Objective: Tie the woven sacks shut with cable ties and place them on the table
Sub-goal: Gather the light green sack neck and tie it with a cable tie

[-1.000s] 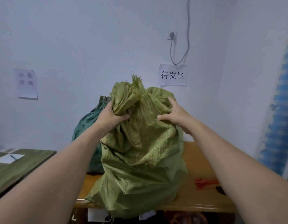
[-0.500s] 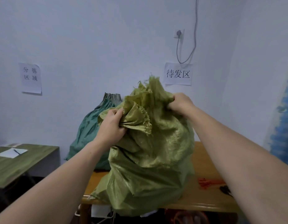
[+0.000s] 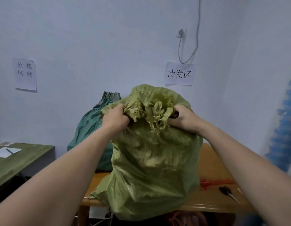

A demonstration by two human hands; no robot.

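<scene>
On table point(image 3: 211, 160), two sacks point(image 3: 151, 168).

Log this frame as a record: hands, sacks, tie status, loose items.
left hand: grips mouth of light green sack, left side
right hand: grips same mouth, right side
light green sack: mouth bunched, no tie visible, overhangs edge of wooden table
dark green sack: behind, left, neck gathered
loose items: red cable ties, scissors on table, right of sack
</scene>
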